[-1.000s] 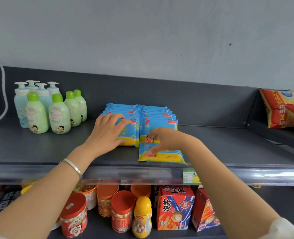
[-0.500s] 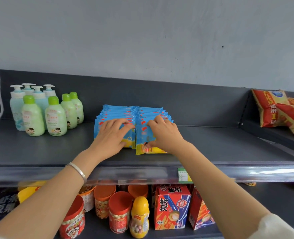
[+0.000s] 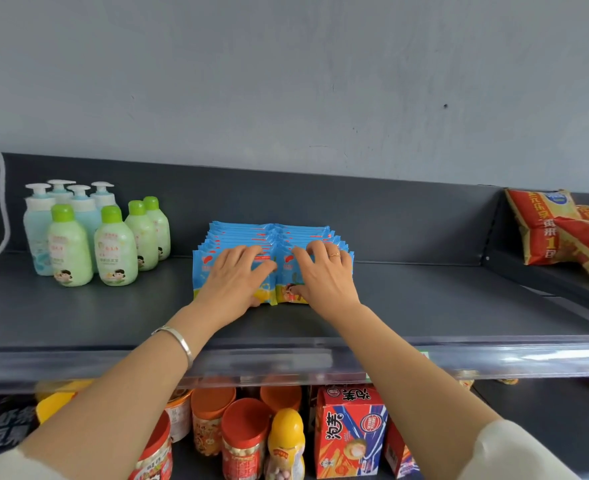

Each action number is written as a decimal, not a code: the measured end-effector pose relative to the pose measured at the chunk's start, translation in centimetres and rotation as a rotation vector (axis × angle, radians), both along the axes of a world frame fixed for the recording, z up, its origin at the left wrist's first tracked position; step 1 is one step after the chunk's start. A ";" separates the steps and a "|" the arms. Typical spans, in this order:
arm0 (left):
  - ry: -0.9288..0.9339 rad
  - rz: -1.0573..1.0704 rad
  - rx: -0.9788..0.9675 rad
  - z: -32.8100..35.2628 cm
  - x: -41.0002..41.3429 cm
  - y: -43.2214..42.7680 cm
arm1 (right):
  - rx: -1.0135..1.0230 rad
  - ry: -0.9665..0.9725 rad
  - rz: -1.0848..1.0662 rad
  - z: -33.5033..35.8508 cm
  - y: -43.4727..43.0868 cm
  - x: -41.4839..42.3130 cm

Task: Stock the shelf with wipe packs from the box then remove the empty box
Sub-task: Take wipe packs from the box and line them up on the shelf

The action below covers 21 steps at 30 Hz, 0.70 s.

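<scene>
Blue and yellow wipe packs [image 3: 324, 233] stand upright in two rows side by side on the dark upper shelf [image 3: 424, 306]. My left hand [image 3: 232, 280] lies with its fingers spread against the front pack of the left row [image 3: 201, 271] and presses on it. My right hand [image 3: 322, 277] holds the front pack of the right row [image 3: 286, 292], its fingers hooked over the top edge and its thumb on the pack's face. No box is in view.
Green and blue pump bottles [image 3: 113, 244] stand at the shelf's left, with a white cable [image 3: 4, 202] beyond them. Red and orange snack bags [image 3: 545, 226] lie at the right. Jars [image 3: 244, 438] and a red carton [image 3: 350, 431] fill the lower shelf.
My right hand lifted the pack that lay flat at the front, stood it up and pushed it against the right row. My left hand stayed on the left row.
</scene>
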State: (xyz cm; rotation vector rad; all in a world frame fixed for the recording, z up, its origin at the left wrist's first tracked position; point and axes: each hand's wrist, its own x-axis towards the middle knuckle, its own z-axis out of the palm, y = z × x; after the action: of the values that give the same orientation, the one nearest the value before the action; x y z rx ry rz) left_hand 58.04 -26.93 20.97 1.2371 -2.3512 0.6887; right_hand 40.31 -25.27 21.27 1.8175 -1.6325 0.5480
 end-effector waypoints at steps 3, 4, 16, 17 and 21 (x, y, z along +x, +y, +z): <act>0.002 -0.012 0.038 0.0 0.4 0.2 | 0.034 -0.015 0.053 -0.1 0.2 -0.4; 0.003 -0.017 0.043 0.0 0.5 0.3 | 0.043 -0.013 0.068 -0.1 0.2 -0.5; 0.022 -0.100 -0.084 1.0 -1.4 1.4 | 0.049 -0.041 0.156 0.7 2.1 -3.0; 0.048 -0.140 -0.113 1.1 -2.2 1.5 | 0.047 -0.052 0.157 0.8 2.6 -3.5; 0.124 -0.285 -0.196 1.8 -7.5 3.0 | -0.063 -0.101 0.117 0.4 4.9 -7.5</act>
State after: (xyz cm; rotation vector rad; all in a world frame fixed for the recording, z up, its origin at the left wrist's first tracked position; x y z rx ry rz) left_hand 50.51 -23.90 22.79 0.8175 -2.2357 0.7046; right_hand 32.82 -20.39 21.67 1.8742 -1.5619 0.7460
